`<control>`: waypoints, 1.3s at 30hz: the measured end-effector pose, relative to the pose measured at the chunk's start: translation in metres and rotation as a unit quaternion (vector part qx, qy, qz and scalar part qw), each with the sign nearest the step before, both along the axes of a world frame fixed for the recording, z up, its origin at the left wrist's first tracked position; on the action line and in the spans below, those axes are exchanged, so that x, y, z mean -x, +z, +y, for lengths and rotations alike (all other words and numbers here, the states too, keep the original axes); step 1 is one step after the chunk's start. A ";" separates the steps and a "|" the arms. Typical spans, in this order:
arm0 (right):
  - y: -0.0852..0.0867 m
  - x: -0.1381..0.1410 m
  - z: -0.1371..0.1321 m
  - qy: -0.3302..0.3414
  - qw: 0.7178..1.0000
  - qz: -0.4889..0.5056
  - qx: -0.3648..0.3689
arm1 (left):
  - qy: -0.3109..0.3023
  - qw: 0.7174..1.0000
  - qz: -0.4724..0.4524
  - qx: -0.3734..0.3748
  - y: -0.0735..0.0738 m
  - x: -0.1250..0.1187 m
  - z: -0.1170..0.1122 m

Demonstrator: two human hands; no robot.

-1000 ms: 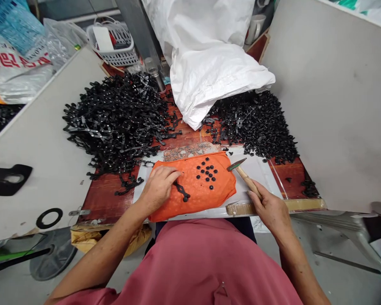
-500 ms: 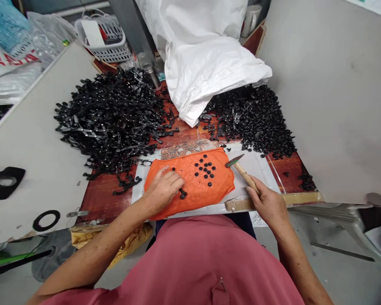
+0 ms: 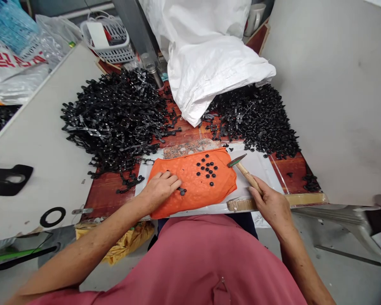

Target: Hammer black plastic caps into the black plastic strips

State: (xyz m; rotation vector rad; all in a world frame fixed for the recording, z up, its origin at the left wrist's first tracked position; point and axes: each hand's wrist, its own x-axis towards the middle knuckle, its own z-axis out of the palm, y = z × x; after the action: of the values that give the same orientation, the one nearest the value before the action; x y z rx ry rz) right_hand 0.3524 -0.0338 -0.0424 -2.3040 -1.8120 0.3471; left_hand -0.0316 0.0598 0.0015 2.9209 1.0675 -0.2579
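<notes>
My left hand (image 3: 160, 189) rests on the left part of an orange mat (image 3: 197, 195), fingers curled over a small black strip part (image 3: 182, 191) whose end sticks out by the fingertips. Several small black round pieces (image 3: 207, 168) lie in a cluster on the mat. My right hand (image 3: 272, 206) grips the wooden handle of a small hammer (image 3: 243, 167); its metal head rests near the mat's right upper corner.
A large heap of black strip parts (image 3: 114, 118) lies at the left, a second black heap (image 3: 257, 120) at the right. A white woven sack (image 3: 209, 63) sits between them at the back. A white basket (image 3: 109, 38) stands far left. Grey boards flank the red-brown table (image 3: 108, 192).
My left hand has drawn the black strip part back under its fingers, so less of it shows on the mat. The hammer and right hand have barely moved.
</notes>
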 end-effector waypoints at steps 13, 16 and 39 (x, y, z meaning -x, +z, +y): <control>-0.007 -0.008 0.002 0.007 1.000 0.024 0.001 | 0.318 0.748 -0.478 0.334 0.025 -0.029 0.001; -0.005 -0.006 0.002 0.011 1.000 0.012 -0.003 | 0.330 0.705 -0.514 0.361 0.023 -0.047 -0.002; 0.003 -0.001 0.001 0.002 1.000 0.027 0.000 | 0.318 0.761 -0.475 0.307 -0.001 -0.059 -0.001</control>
State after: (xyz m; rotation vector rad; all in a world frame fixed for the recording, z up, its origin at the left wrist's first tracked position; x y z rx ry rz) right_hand 0.3534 -0.0330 -0.0398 -2.2680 -1.7907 0.4064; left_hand 0.0278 0.0587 0.0001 1.5567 1.2857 0.6827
